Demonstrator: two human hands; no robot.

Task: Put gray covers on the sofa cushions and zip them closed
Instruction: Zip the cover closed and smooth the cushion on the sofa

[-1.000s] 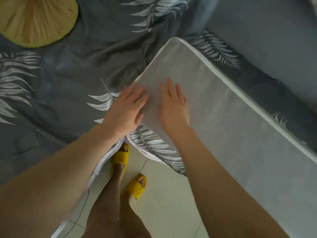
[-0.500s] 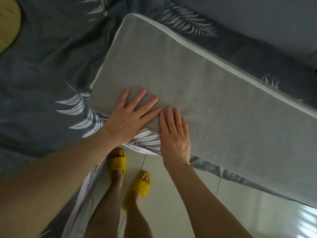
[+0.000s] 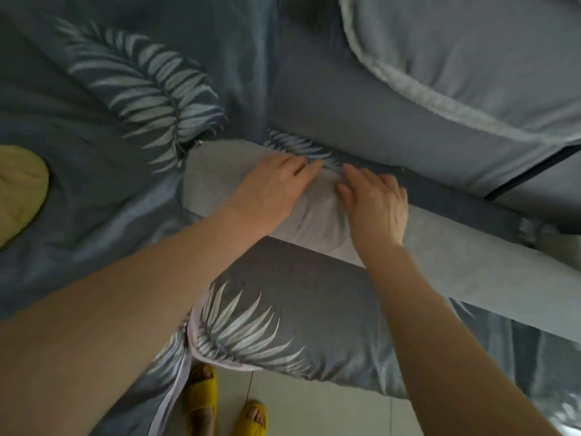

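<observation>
I press both palms flat on the pale gray cushion (image 3: 314, 215), which lies across the front of the sofa with the gray leaf-print cover (image 3: 283, 309) bunched over its near side and under it. My left hand (image 3: 270, 190) lies open, fingers stretched toward the far edge where a fold of the cover shows; my right hand (image 3: 377, 206) sits just beside it, fingers slightly curled, pressing down and clasping nothing that I can see.

To do this step well, I judge I should squash the foam flat with one hand and draw the cover's mouth over the corner with the other, working a little at a time so the fabric does not bind. The zipper pull (image 3: 198, 144) seems to sit just off the cushion's left corner, so that edge must lie straight before any closing.

The cushion is a long slab, soft enough to dent under my palms, with a fine woven, matte surface. The cover looks thin, smooth and slippery, draping in loose folds, its hem edged in white. A back cushion (image 3: 471, 58) with pale piping rests behind, well apart from my hands.
</observation>
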